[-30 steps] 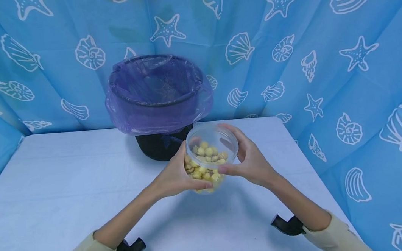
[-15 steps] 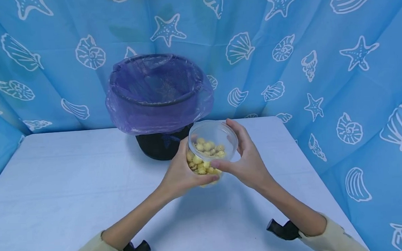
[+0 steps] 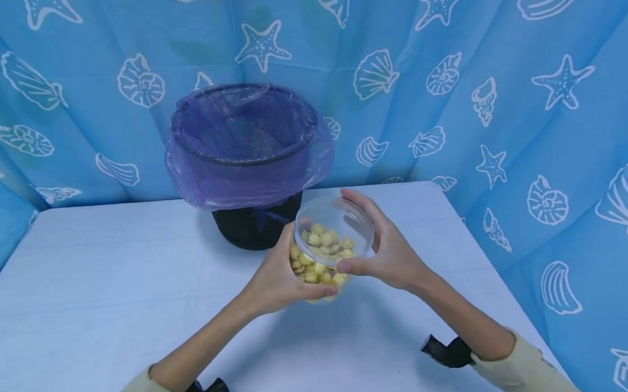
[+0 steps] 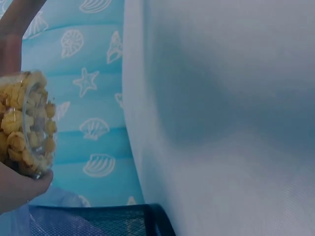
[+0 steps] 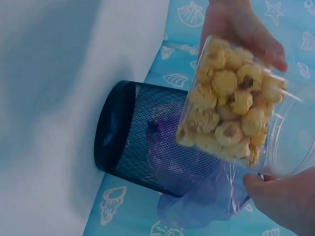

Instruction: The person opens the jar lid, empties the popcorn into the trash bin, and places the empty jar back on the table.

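A clear plastic jar (image 5: 226,103) full of yellow popcorn (image 3: 318,273) is held above the table, tilted. My left hand (image 3: 275,275) grips the jar's body, its thumb across the near side. At the jar's mouth sits a clear round lid (image 3: 342,218). The right hand (image 3: 383,251) grips the lid's rim, thumb at the near edge and fingers round the far side. In the left wrist view, part of the jar (image 4: 22,123) and the left thumb (image 4: 24,189) show at the left edge.
A black mesh bin (image 3: 257,228) lined with a purple plastic bag (image 3: 249,181) stands at the back of the white-covered table (image 3: 111,289), just behind the hands. A blue shell-patterned curtain (image 3: 395,126) hangs behind and to the right. Black wrist mounts (image 3: 447,352) hang by the sleeves.
Both hands and the jar shifted slightly away from me, then back toward me. My right hand turned at the lid and returned close to its earlier pose. The bin stayed still.
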### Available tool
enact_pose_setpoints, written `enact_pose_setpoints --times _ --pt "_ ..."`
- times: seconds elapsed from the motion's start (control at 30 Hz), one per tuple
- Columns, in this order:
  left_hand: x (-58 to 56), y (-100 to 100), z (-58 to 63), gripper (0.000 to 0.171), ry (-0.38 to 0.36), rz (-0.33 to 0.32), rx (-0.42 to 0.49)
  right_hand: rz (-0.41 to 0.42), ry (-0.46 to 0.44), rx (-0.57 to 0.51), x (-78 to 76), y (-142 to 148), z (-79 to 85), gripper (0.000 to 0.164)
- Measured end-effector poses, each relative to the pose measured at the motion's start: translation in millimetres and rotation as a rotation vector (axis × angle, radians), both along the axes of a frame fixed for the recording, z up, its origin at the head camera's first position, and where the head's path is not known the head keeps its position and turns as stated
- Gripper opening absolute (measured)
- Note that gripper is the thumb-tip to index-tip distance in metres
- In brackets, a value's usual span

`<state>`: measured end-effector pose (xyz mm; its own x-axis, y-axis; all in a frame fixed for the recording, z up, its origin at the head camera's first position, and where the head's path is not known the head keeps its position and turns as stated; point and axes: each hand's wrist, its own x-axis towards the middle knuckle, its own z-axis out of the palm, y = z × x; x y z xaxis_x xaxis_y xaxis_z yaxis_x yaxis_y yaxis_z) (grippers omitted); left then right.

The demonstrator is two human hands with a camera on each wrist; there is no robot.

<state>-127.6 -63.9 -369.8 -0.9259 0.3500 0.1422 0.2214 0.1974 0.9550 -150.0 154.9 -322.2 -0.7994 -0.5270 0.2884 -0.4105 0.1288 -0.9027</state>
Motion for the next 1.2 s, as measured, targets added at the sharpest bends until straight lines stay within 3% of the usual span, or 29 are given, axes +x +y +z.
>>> enact_pose_setpoints --times 0.13,0.27,0.4,0.5,0.6,0.73,0.87,1.0,1.1,1.2 --pt "-0.4 3 -0.2 0.109 0.020 0.051 0.009 -0.033 0.013 -0.030 2.8 -1 -1.5 0.119" --pt "-1.7 10 -2.4 0.110 0.048 0.140 0.033 -0.177 0.072 -0.004 8.3 -5 -1.0 0.113" --pt "-2.3 18 -6.3 0.109 0.046 0.193 0.065 -0.318 0.097 0.107 14.3 -13 1.7 0.103" --pt "-1.5 22 -8.1 0.109 0.041 0.209 0.063 -0.375 0.097 0.189 16.7 -19 2.4 0.100" --pt "0.1 23 -8.5 0.109 0.046 0.212 0.053 -0.376 0.089 0.195 16.3 -20 2.2 0.095" --pt "1.8 20 -8.7 0.109 0.044 0.173 0.061 -0.284 0.067 0.138 13.4 -13 1.4 0.093" --pt "1.8 17 -10.0 0.108 0.044 0.146 0.068 -0.214 0.064 0.102 11.3 -9 1.1 0.102" --pt "1.3 18 -10.5 0.108 0.077 0.168 0.048 -0.265 0.112 0.119 13.8 -13 0.9 0.109" --pt "1.6 21 -9.8 0.109 0.094 0.187 0.024 -0.337 0.129 0.151 15.6 -17 2.0 0.106" --pt "2.4 22 -8.7 0.110 0.090 0.189 0.011 -0.355 0.116 0.151 15.2 -19 3.4 0.102"
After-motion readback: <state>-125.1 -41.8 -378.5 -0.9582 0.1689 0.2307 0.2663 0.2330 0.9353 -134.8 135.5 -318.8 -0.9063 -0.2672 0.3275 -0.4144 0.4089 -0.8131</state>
